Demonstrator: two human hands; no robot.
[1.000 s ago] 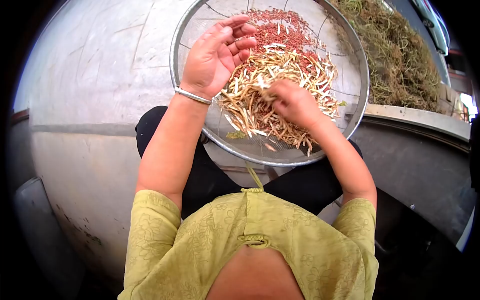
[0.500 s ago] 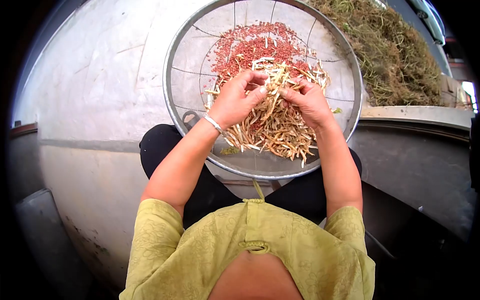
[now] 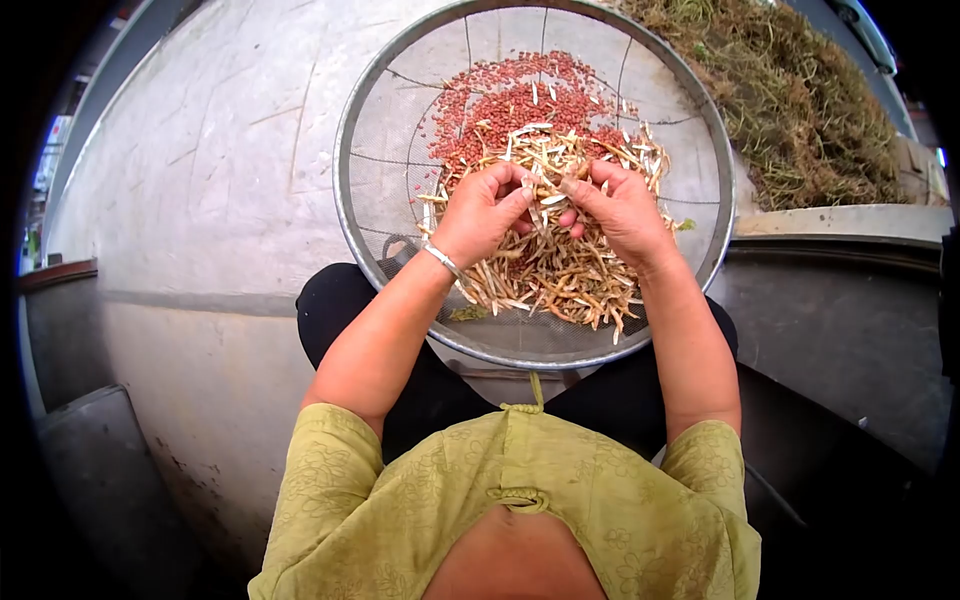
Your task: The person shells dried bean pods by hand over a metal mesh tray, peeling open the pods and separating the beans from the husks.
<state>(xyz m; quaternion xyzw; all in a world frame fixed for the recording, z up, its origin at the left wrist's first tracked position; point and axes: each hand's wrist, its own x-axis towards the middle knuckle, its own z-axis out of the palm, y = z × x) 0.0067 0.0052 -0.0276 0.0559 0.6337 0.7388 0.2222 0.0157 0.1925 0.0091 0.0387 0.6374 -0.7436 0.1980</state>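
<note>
Both of your hands have come together over the middle of the round mesh sieve (image 3: 372, 150): a second ago your left hand (image 3: 482, 213) was lifted open above the pile while the right one dug into it, and now the two meet fingertip to fingertip. Your left hand is curled nearly closed, thumb and fingers pinching a dry pale pod (image 3: 543, 196), and your right hand (image 3: 622, 212) is pinched onto the same pod from the other side, so the pod looks ready to be split between them, though the fingers hide whether it has opened yet. Straight below your hands lies the heap of pale pods and empty husks (image 3: 560, 280), filling the near half of the sieve, and the loose red beans (image 3: 515, 98) are gathered in the far half, beyond your fingertips. The sieve rests on your lap with its near rim just in front of your knees; its metal rim rings the work closely on every side, so small wrist moves stay inside it. To the sieve's left the pale concrete floor (image 3: 200, 200) lies open, while to its right a heap of dried plant stalks (image 3: 800, 110) sits close against the rim above a raised concrete ledge (image 3: 850, 222).
</note>
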